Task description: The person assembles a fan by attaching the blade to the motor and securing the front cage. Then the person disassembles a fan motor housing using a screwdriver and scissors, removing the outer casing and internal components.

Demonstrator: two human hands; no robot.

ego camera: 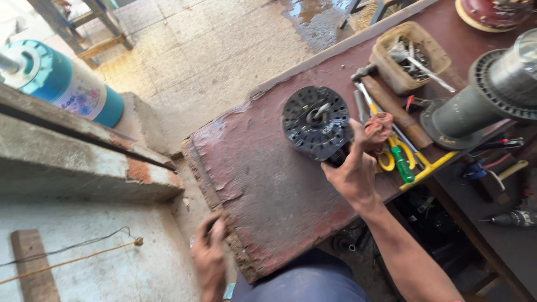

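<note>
My left hand hangs low beside the worn edge of the red workbench, fingers curled around something small I cannot make out; further right, my right hand grips the black perforated motor disc by its lower rim, tilted on the bench; just beyond lie a reddish rag, a green-handled screwdriver, yellow scissors and a hammer.
</note>
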